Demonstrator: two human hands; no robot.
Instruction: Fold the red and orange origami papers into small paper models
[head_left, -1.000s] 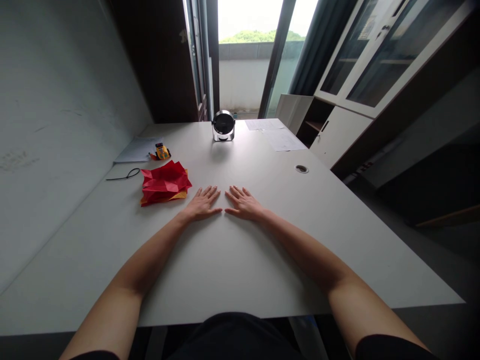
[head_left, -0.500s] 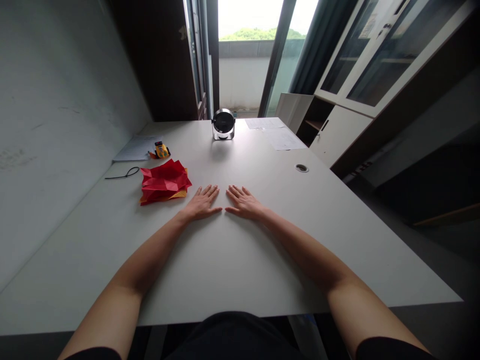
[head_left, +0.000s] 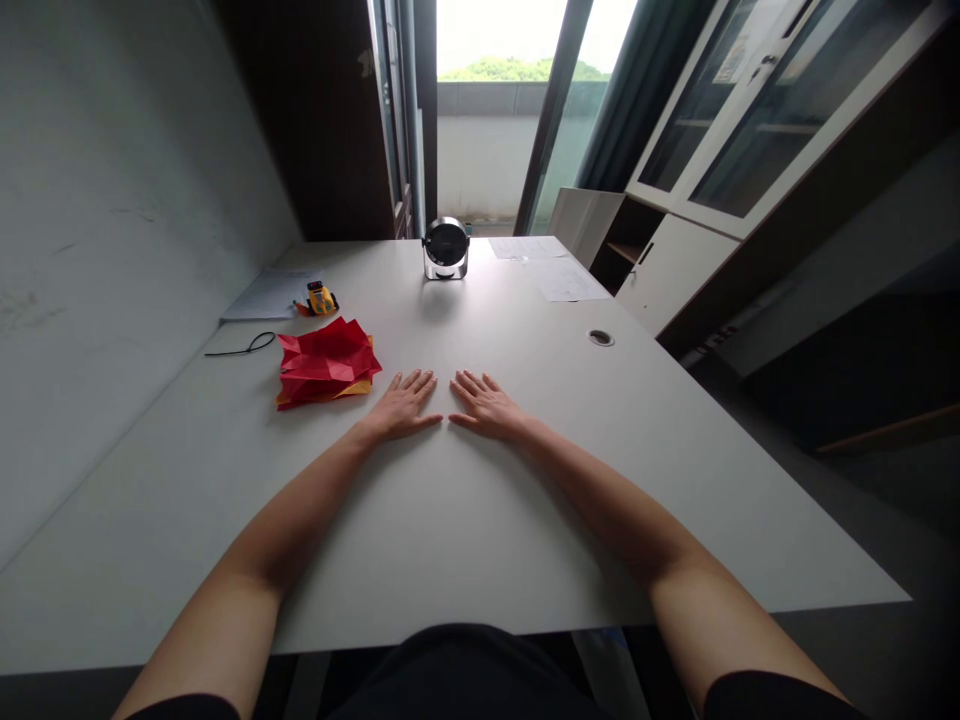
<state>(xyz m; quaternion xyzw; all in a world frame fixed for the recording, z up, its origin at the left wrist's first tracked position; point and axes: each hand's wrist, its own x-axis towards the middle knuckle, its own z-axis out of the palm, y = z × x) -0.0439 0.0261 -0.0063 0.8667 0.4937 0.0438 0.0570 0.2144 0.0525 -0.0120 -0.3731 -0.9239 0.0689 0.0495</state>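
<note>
Both hands lie palm down on the white table (head_left: pixel 465 540), thumbs pointing toward each other with a small gap between them. My left hand (head_left: pixel 405 405) is flat with its fingers stretched out and holds nothing. Just left of it sits a stack of creased red and orange paper (head_left: pixel 328 360), close to the fingertips but apart from them. My right hand (head_left: pixel 486 405) rests flat too, fingers outstretched, holding nothing.
Behind the paper stands a small yellow-and-black toy-like object (head_left: pixel 321 298). A black cable tie (head_left: pixel 247 348) lies near the wall. Farther back are a round black device on a metal stand (head_left: pixel 446 247) and paper sheets (head_left: pixel 566 280). A grommet hole (head_left: pixel 601 338) is at right.
Both hands stay flat in the same place. The view has shifted very slightly; nothing on the table has moved.
</note>
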